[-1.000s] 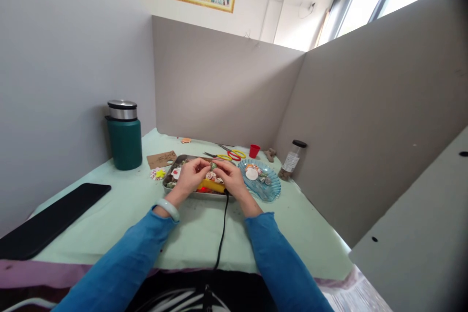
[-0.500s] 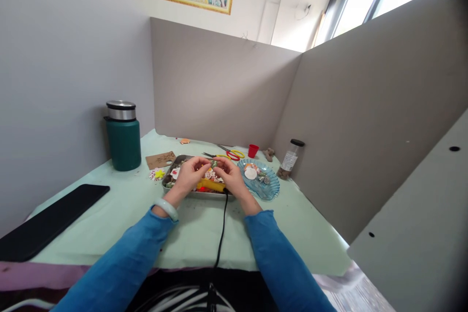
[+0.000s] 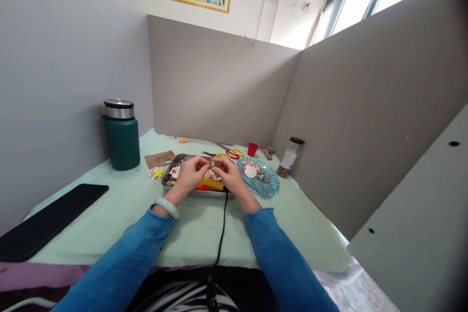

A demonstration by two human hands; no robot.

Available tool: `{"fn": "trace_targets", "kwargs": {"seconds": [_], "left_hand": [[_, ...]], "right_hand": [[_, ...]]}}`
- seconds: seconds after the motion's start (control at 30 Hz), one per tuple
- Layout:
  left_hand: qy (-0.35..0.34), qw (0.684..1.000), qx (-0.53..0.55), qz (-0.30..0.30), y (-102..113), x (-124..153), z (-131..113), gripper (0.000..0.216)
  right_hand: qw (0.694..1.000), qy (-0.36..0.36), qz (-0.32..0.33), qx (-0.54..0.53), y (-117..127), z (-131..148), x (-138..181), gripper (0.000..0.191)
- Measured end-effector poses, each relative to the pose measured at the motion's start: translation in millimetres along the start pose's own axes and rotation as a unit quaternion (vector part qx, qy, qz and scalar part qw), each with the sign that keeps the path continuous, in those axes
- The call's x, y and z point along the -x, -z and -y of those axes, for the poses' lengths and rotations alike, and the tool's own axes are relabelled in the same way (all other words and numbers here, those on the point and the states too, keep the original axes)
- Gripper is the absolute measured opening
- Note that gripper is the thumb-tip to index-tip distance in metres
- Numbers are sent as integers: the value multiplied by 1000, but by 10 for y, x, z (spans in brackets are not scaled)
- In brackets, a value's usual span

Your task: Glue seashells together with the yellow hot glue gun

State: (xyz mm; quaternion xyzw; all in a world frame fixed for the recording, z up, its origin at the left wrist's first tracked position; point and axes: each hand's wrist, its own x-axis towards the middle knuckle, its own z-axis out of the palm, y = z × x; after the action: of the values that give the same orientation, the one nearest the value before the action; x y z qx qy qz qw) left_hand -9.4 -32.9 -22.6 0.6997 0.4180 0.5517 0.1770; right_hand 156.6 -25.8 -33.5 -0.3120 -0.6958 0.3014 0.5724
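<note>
Above a metal tray (image 3: 197,194), my left hand (image 3: 192,173) and my right hand (image 3: 229,173) meet fingertip to fingertip. Both are closed in a pinch on a small green wrapped-looking piece (image 3: 212,165); its exact kind is too small to make out. Under the hands, a yellow-handled tool (image 3: 212,184) with a black cord (image 3: 221,234) lies across the tray's near side. A bit of red shows at its left end, and its front is hidden. White, red and brown small pieces fill the tray, partly covered by my hands.
Right of the tray sits a blue scalloped dish (image 3: 271,188) holding small pieces. Behind are scissors (image 3: 234,152), a red cup (image 3: 252,149) and a black-lidded jar (image 3: 290,157). Leftward stand a green flask (image 3: 122,139), brown card (image 3: 160,159) and black mat (image 3: 54,222). Partitions enclose the table.
My fingers have shifted slightly around the green piece, and more of it shows between the fingertips. The view has moved a little; the other things stay in place.
</note>
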Motion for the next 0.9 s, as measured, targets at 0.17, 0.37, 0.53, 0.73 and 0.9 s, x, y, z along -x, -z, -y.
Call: {"fn": "trace_targets", "kwargs": {"seconds": [0.17,0.37,0.53,0.73,0.9], "left_hand": [[13,1000,21,7,-9,-1,-13,14],[15,1000,12,6,4,10,-65,12],[-44,997,-59,-16,-7,26,-60,7],[-65,994,-83,-17,-9,28,-65,10],[-66,992,-112,2,2,22,-84,12]], "right_hand": [[1000,2,0,13,1,-7,4,28],[997,33,-11,64,4,23,19,24],[996,41,-12,83,1,42,30,22],[996,31,0,84,4,27,22,24],[993,31,23,116,16,41,20,27]]}}
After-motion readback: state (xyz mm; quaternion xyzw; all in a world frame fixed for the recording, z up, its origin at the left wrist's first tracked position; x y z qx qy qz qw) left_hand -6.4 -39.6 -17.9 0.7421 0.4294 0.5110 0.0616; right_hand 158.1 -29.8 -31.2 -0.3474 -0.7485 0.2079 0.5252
